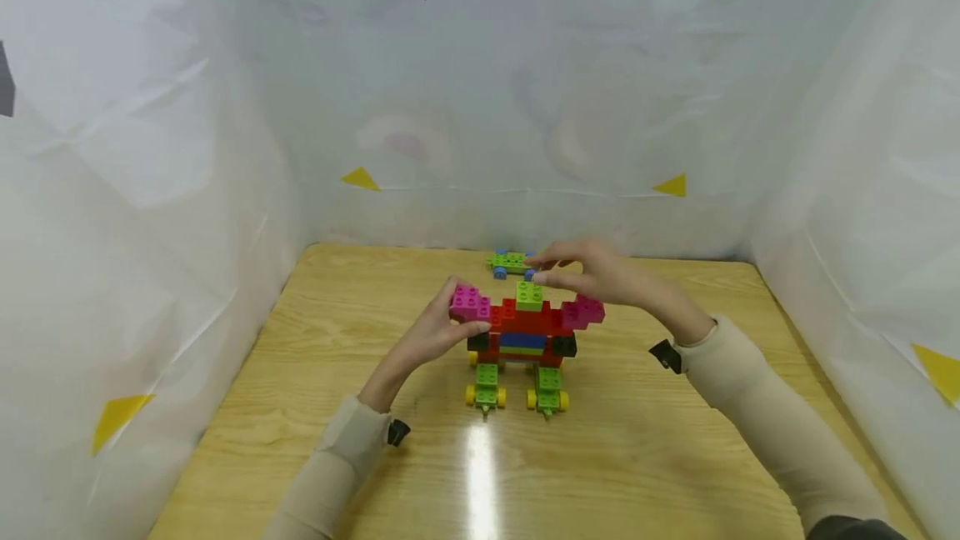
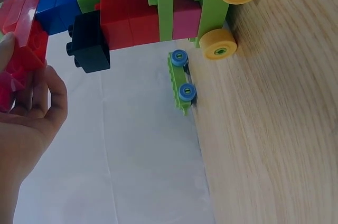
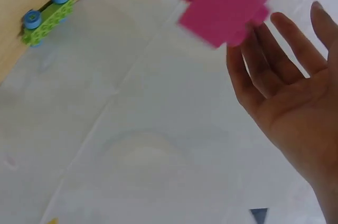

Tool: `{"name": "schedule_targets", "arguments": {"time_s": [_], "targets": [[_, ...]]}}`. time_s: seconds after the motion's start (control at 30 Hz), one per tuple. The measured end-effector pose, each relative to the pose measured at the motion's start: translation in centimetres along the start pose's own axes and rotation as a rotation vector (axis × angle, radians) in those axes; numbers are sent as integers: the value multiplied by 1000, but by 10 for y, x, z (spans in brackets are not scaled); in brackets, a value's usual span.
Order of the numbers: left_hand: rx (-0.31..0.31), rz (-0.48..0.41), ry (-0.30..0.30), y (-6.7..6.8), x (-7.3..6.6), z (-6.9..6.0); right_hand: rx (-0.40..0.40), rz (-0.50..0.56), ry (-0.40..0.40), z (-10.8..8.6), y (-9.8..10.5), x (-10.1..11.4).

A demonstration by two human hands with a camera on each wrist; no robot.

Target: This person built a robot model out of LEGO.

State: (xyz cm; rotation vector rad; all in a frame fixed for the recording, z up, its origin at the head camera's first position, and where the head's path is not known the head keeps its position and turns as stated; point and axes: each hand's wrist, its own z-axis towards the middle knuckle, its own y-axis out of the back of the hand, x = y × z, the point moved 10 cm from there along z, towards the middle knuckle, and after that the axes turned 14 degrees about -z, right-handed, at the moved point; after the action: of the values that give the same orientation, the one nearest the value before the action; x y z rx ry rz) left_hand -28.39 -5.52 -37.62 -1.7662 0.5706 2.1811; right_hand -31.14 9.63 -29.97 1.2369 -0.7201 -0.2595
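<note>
A toy figure built of building blocks, with a red body [image 1: 528, 323], stands upright on two green wheeled bases [image 1: 487, 387] with yellow wheels. My left hand [image 1: 431, 333] grips its left arm of pink blocks [image 1: 467, 302], thumb in front and fingers behind. In the left wrist view a red block [image 2: 33, 44] shows beside that thumb. A lime green block [image 1: 529, 297] tops the figure. Just above and to the right of it, my right hand [image 1: 600, 273] hovers with thumb and fingers apart, holding nothing. Pink blocks [image 3: 227, 7] appear near its fingertips in the right wrist view.
Behind the figure, near the table's back edge, sits a green wheeled base [image 1: 508, 262] with blue wheels. White sheeting [image 1: 487, 107] with dark and yellow triangles encloses the wooden table [image 1: 337, 290] at the back and sides.
</note>
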Motion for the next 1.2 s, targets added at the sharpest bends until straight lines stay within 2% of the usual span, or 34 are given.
{"name": "schedule_targets", "arguments": {"time_s": [0.1,0.2,0.43,0.53,0.63,0.9,1.03,1.2], "targets": [[-10,4,-5,1,0,-1,-44,-8,-25,7,1,-21],[-14,7,-6,2,-2,-2,-84,-31,-27,14,-6,-43],[-25,16,1,4,-3,-4,-118,-18,-121,28,-41,-97],[-26,15,2,3,-2,-5,-135,-18,-137,32,-59,-116],[-21,17,7,1,-1,-5,-151,-28,-139,35,-76,-128],[-13,25,21,-1,-1,-4,-42,-19,-257,41,-124,-159],[-8,13,17,-3,0,-5,-42,-39,-283,48,-131,-169],[-6,-3,17,-4,0,-6,-41,-96,-273,59,-134,-175]]}}
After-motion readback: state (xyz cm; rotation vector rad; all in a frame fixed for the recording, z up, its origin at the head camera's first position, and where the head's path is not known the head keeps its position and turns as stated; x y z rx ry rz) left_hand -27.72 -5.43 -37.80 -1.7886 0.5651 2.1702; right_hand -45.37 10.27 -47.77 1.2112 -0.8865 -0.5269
